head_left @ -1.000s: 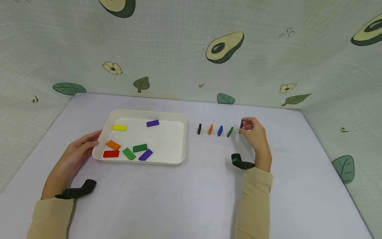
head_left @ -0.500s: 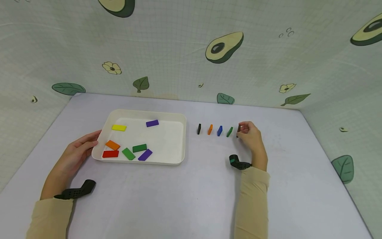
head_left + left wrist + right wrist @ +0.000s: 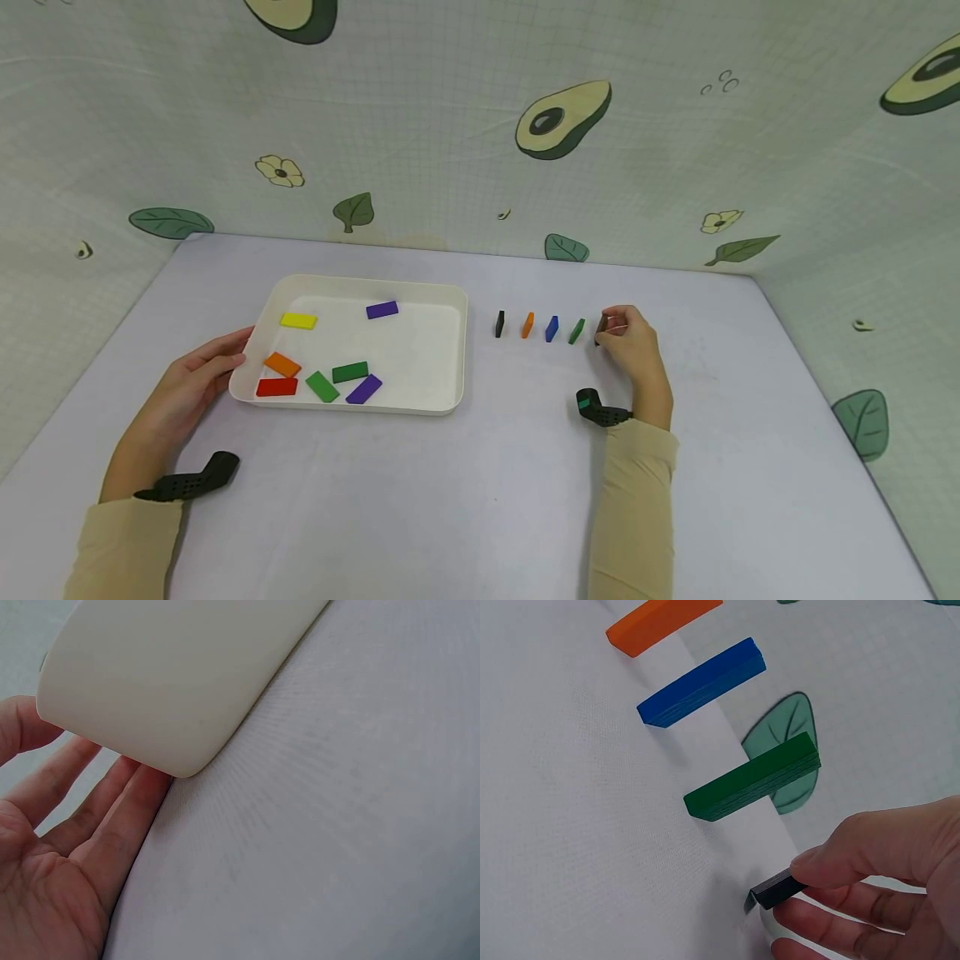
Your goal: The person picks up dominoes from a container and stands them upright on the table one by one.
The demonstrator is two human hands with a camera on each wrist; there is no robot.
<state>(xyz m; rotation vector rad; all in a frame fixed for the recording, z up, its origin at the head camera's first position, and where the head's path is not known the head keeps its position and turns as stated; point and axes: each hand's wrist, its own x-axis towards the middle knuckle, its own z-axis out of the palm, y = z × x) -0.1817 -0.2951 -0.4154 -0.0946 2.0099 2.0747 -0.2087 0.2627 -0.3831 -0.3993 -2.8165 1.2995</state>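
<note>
Posed with both forearms pointing forward, well apart. At left hand, turned palm inward with fingers nearly straight and thumb above. At right hand, pinching between thumb and fingers, bent leftward at wrist.

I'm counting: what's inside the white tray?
In the tray: yellow block, orange block, red block, light green block, dark green block, far purple block, near purple block. Whatever's beneath them is covered.

Left hand touching tray, coloured blocks inside, right hand pinching dark block, four upright blocks nearby
</note>
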